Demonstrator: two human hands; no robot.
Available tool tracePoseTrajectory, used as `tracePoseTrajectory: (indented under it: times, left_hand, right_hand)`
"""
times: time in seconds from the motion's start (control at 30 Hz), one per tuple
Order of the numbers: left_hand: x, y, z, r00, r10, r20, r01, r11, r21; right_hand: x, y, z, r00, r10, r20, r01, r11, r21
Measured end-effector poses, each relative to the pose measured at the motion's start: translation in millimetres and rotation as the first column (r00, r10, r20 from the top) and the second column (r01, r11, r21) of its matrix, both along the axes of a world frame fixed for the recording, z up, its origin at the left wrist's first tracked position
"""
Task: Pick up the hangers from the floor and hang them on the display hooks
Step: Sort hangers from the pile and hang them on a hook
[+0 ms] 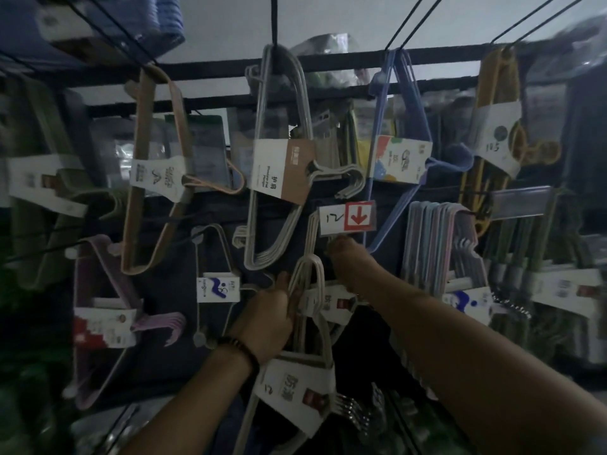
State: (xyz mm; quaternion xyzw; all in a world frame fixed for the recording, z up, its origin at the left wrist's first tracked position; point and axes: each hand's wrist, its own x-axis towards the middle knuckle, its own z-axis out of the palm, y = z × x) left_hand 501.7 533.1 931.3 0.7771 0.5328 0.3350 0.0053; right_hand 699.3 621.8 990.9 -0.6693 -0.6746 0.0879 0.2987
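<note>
Centre frame, left hand (272, 316) fingers wrap the hanger bundle (308, 343); right hand (348, 257) fingers unreadable beneath the price tag (346, 218); missing the hidden hook would likely drop it.

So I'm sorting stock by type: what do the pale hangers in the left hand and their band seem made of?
Pale hangers: probably coated wire, matt; thin rods, smooth tight bends, no glint. Band: printed card, matt, creased flat folds. Blur leaves both uncertain.

A white price card (347, 219) with a handwritten 12 beside a red down-arrow square hangs mid-display, with a clear label holder (522, 203) to its right, black rails (328, 60) above against a pale wall (328, 18) — and blue ribbed goods (166, 18) at top left.
</note>
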Motion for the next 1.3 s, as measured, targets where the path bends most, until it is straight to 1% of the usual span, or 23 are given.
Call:
tracePoseTrajectory:
  times: [0.07, 0.1, 0.13, 0.2, 0.23, 0.27, 0.3, 0.37, 0.43, 0.47, 0.5, 0.57, 0.63, 0.7, 0.73, 0.77, 0.8, 0.87, 0.9, 1.0, 1.13, 1.23, 1.3]
  left_hand:
    - [5.4, -0.9, 1.0, 0.999, 0.037, -0.014, -0.037, 0.999, -0.010]
    - [7.1, -1.3, 1.3, 0.999, 0.049, -0.007, -0.049, 0.999, -0.008]
    - [8.1, -1.1, 1.1, 0.998, 0.053, 0.015, -0.053, 0.999, 0.002]
    - [10.3, 1.4, 1.3, 0.996, 0.037, 0.077, -0.040, 0.999, 0.030]
    - [11.7, 3.5, 1.3, 0.994, 0.021, 0.112, -0.026, 0.999, 0.040]
    - [14.4, 6.0, 1.2, 0.987, 0.003, 0.161, -0.010, 0.999, 0.042]
    - [18.1, 7.4, 1.8, 0.975, -0.014, 0.223, 0.007, 0.999, 0.035]
    - [25.4, 8.1, 3.1, 0.945, -0.039, 0.325, 0.031, 0.999, 0.030]
    - [34.2, 5.8, 5.3, 0.940, -0.048, 0.339, 0.029, 0.998, 0.060]
    - [39.0, 4.8, 7.0, 0.937, -0.048, 0.346, 0.023, 0.997, 0.076]
    - [43.1, 1.8, 9.5, 0.928, -0.058, 0.367, 0.027, 0.996, 0.088]
    - [47.5, -1.1, 12.5, 0.901, -0.134, 0.412, 0.105, 0.990, 0.092]
    - [45.8, -0.6, 10.2, 0.850, -0.259, 0.458, 0.251, 0.965, 0.079]
    - [40.8, -5.9, 2.8, 0.814, -0.371, 0.447, 0.367, 0.925, 0.100]
    - [39.0, -11.7, -4.2, 0.798, -0.430, 0.423, 0.411, 0.901, 0.139]
    - [37.4, -16.5, -14.0, 0.788, -0.477, 0.389, 0.434, 0.879, 0.199]
    - [35.6, -19.5, -25.0, 0.799, -0.495, 0.340, 0.433, 0.868, 0.245]
    - [33.3, -23.9, -47.0, 0.845, -0.485, 0.225, 0.412, 0.859, 0.303]
    - [32.0, -26.3, -55.4, 0.851, -0.483, 0.204, 0.415, 0.858, 0.303]
    - [30.6, -29.9, -62.8, 0.831, -0.487, 0.268, 0.424, 0.868, 0.260]
    - [30.2, -21.4, -62.6, 0.848, -0.483, 0.217, 0.401, 0.854, 0.331]
    - [35.1, -19.6, -62.7, 0.868, -0.470, 0.162, 0.375, 0.833, 0.407]
    - [38.5, -18.1, -60.7, 0.877, -0.465, 0.125, 0.363, 0.809, 0.462]
  right_hand:
    - [-0.5, -3.7, 0.8, 0.998, 0.035, 0.055, -0.033, 0.999, -0.033]
    - [-0.1, -9.4, 2.2, 0.991, 0.034, 0.126, -0.030, 0.999, -0.038]
    - [1.9, -17.1, 3.3, 0.982, 0.014, 0.189, -0.014, 1.000, 0.000]
    - [8.1, -41.7, 0.8, 0.975, -0.033, 0.218, -0.007, 0.984, 0.177]
    - [8.5, -56.3, -3.0, 0.972, -0.026, 0.236, -0.043, 0.958, 0.285]
    - [10.4, -72.7, -11.0, 0.955, -0.005, 0.298, -0.106, 0.928, 0.356]
    - [10.7, -88.8, -17.3, 0.950, 0.024, 0.310, -0.141, 0.922, 0.360]
    - [8.2, -119.3, -30.4, 0.966, 0.090, 0.243, -0.158, 0.947, 0.281]
    - [1.5, -132.2, -42.6, 0.939, 0.067, 0.338, -0.150, 0.962, 0.227]
    - [-0.1, -134.4, -48.3, 0.931, 0.054, 0.362, -0.139, 0.967, 0.214]
    - [-0.8, -135.1, -52.7, 0.934, 0.050, 0.354, -0.141, 0.961, 0.237]
    - [5.0, -130.4, -58.4, 0.957, 0.033, 0.290, -0.111, 0.960, 0.257]
    - [12.3, -128.8, -59.0, 0.966, -0.001, 0.258, -0.061, 0.971, 0.232]
    - [17.3, -130.0, -59.6, 0.963, -0.040, 0.267, -0.027, 0.970, 0.243]
    - [18.6, -130.6, -60.4, 0.960, -0.054, 0.276, -0.020, 0.966, 0.258]
    - [18.5, -132.9, -59.7, 0.957, -0.065, 0.283, -0.017, 0.961, 0.277]
    - [18.1, -134.0, -60.1, 0.956, -0.071, 0.286, -0.017, 0.956, 0.294]
    - [16.2, -136.1, -60.0, 0.957, -0.066, 0.281, -0.028, 0.947, 0.320]
    - [14.8, -137.7, -59.1, 0.957, -0.063, 0.282, -0.034, 0.945, 0.327]
    - [12.9, -141.9, -57.1, 0.946, -0.095, 0.311, -0.044, 0.910, 0.411]
    - [16.1, -149.7, -51.2, 0.931, -0.174, 0.321, -0.003, 0.875, 0.483]
    - [21.6, -152.1, -55.8, 0.935, -0.164, 0.314, -0.058, 0.803, 0.593]
    - [26.0, -148.2, -60.7, 0.942, -0.164, 0.291, -0.065, 0.766, 0.640]
